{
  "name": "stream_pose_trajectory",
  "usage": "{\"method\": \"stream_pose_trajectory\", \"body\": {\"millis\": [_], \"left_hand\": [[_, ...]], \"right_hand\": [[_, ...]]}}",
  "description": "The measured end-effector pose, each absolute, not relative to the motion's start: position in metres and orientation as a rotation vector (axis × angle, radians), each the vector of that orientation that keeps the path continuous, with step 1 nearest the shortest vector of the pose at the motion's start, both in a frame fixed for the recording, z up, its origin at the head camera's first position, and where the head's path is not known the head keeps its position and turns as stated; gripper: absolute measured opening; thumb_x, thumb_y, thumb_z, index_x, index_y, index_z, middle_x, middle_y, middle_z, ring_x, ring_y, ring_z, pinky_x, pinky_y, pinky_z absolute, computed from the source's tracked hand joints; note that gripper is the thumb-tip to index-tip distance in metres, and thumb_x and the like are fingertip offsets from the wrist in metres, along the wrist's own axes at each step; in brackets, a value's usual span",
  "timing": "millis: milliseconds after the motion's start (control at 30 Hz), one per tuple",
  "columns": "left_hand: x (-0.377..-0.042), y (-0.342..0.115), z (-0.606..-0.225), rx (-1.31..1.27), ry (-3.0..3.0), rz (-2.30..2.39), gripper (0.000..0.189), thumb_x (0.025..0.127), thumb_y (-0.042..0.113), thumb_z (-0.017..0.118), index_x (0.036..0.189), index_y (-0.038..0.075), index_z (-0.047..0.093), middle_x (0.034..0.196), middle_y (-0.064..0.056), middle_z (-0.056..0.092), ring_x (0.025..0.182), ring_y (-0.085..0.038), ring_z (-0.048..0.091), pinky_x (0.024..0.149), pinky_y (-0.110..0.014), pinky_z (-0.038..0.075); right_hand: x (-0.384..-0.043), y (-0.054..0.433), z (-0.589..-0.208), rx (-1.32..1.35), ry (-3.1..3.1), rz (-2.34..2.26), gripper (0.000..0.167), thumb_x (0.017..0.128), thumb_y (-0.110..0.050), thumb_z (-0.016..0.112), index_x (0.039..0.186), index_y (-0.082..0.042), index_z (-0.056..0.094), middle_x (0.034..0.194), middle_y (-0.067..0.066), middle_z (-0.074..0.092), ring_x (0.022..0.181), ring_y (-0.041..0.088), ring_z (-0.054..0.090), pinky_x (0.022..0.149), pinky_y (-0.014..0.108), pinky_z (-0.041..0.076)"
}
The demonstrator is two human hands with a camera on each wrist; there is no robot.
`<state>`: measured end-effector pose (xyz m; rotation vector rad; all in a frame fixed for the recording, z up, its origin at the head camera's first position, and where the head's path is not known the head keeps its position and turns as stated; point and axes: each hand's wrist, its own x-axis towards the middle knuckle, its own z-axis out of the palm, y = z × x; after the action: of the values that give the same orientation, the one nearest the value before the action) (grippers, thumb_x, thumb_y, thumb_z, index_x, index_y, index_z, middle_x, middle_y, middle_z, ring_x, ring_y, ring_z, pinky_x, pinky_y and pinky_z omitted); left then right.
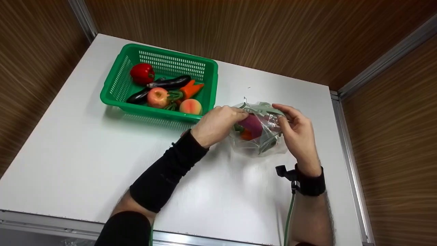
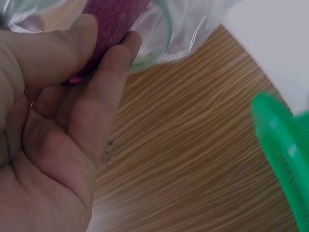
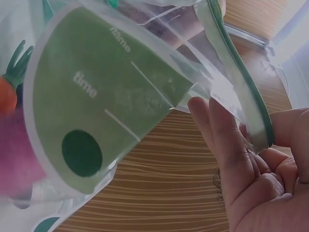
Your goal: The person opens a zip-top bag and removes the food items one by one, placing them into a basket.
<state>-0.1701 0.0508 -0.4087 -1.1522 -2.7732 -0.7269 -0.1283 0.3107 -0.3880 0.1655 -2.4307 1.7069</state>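
A clear zip bag (image 1: 259,147) with a green "name / time" label (image 3: 104,92) is spread between the two hands. My left hand (image 1: 218,123) reaches its fingers to the bag's mouth and holds a purple sweet potato (image 2: 113,29) between thumb and fingers. Most of the sweet potato lies behind the bag's film in the head view. An orange carrot (image 1: 245,135) with a green top shows low inside the bag. My right hand (image 1: 298,131) pinches the bag's green zip edge (image 3: 241,82) between thumb and fingers, on the right side of the mouth.
Left of the bag stands a green basket (image 1: 158,111) on the white table (image 1: 102,164). In it lie a red pepper (image 1: 141,73), dark eggplants (image 1: 174,82), an apple (image 1: 157,97), a peach (image 1: 191,107) and an orange carrot (image 1: 191,89). Wood-grain panels (image 1: 211,34) enclose the table.
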Motion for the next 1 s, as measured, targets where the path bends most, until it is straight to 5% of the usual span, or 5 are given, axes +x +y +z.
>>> {"method": "stream_pose_trajectory", "body": {"millis": [1000], "left_hand": [[-0.151, -0.040, -0.352, -0.939, -2.477, -0.935, 0.044, 0.110, -0.012, 0.069, 0.147, 0.009, 0.082, 0.146, -0.011, 0.084, 0.140, -0.029, 0.081, 0.119, -0.046, 0.066]], "right_hand": [[-0.128, 0.314, -0.386, 0.150, -2.440, 1.727, 0.037, 0.117, 0.002, 0.057, 0.149, 0.004, 0.075, 0.137, 0.028, 0.082, 0.105, 0.002, 0.088, 0.087, 0.022, 0.071]]}}
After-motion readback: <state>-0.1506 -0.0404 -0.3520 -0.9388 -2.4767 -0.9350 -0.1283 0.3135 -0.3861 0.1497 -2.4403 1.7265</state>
